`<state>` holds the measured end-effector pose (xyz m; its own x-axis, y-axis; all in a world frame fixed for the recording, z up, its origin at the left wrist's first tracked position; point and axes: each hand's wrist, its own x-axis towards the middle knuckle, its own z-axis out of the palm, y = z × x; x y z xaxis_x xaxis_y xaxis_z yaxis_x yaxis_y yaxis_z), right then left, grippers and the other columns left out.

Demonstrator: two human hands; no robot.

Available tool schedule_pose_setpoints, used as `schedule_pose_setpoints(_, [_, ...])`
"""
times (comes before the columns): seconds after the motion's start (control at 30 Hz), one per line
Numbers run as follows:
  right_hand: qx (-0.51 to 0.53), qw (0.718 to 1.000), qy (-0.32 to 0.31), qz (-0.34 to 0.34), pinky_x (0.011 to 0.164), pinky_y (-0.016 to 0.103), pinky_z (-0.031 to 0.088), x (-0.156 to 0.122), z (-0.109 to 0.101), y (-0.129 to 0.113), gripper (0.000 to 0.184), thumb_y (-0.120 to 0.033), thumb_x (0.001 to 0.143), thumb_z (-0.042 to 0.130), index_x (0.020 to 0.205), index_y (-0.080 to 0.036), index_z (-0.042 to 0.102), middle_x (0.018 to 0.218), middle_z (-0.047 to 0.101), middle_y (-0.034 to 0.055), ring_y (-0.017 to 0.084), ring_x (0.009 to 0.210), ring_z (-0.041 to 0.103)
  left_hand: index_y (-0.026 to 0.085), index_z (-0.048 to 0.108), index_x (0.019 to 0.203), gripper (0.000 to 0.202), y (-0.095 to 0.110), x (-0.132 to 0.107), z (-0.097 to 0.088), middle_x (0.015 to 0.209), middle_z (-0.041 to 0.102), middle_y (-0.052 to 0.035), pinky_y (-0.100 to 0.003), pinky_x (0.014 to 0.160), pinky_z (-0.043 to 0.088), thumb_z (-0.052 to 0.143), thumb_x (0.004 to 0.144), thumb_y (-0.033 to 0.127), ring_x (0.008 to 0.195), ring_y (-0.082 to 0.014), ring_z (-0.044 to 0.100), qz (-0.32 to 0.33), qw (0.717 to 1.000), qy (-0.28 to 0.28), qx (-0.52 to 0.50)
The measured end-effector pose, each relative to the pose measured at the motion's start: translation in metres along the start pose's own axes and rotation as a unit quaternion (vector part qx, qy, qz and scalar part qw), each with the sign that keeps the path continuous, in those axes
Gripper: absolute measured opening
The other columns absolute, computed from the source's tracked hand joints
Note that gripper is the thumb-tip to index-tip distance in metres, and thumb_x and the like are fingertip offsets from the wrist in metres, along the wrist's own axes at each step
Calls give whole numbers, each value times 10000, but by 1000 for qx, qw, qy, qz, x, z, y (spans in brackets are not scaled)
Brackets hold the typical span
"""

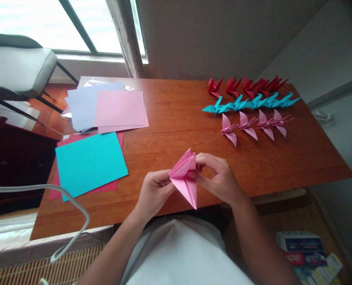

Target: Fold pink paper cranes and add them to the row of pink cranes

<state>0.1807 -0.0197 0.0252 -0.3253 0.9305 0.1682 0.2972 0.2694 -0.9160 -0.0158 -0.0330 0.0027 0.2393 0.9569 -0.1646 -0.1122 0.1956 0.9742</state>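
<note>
A partly folded pink origami paper (185, 178) is held between both hands above the table's front edge, its layers spread and a long point hanging down. My left hand (156, 190) pinches its left corner. On the other side, my right hand (219, 176) grips the right edge, with the thumb against the inner layers and fingers behind. Some fingertips are hidden by the paper. Beyond my right hand stand folded paper cranes in rows: pink cranes (247, 126), blue cranes (251, 103) and red cranes (245, 86).
On the wooden table (170, 122), pale pink sheets (121, 109) overlap lavender sheets (82, 105) at the back left. A turquoise sheet (91, 164) lies over red sheets (121, 140). A white cable (81, 213) curves past the left front. Boxes (302, 247) sit low at right; a chair (18, 67) stands left.
</note>
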Motion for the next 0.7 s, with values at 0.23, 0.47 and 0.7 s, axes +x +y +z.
schedule_pose_setpoints(0.23, [-80, 995, -63, 11, 692, 286, 459, 4, -8, 0, 160, -349, 916, 706, 842, -210, 677, 813, 650, 3, 155, 737, 569, 179, 836, 813, 197, 0, 1, 1, 738, 782, -50, -300, 679, 607, 830, 767, 371, 657, -199, 708, -2, 999, -42, -4])
schedule_pose_setpoints(0.47, [-51, 997, -55, 35, 686, 279, 469, 3, -7, -2, 210, -418, 879, 750, 903, -219, 688, 829, 678, -1, 160, 741, 604, 174, 834, 859, 234, -4, -1, -1, 749, 773, -48, -293, 679, 589, 819, 777, 393, 668, -195, 691, -15, 999, -45, 6])
schedule_pose_setpoints(0.7, [-90, 992, 4, 89, 750, 316, 538, 5, 9, -6, 643, -478, 775, 831, 1341, -295, 588, 931, 734, 2, 202, 788, 686, 162, 828, 825, 162, -9, -2, -2, 693, 720, -12, -208, 582, 495, 811, 779, 317, 620, -139, 616, -5, 996, -76, 42])
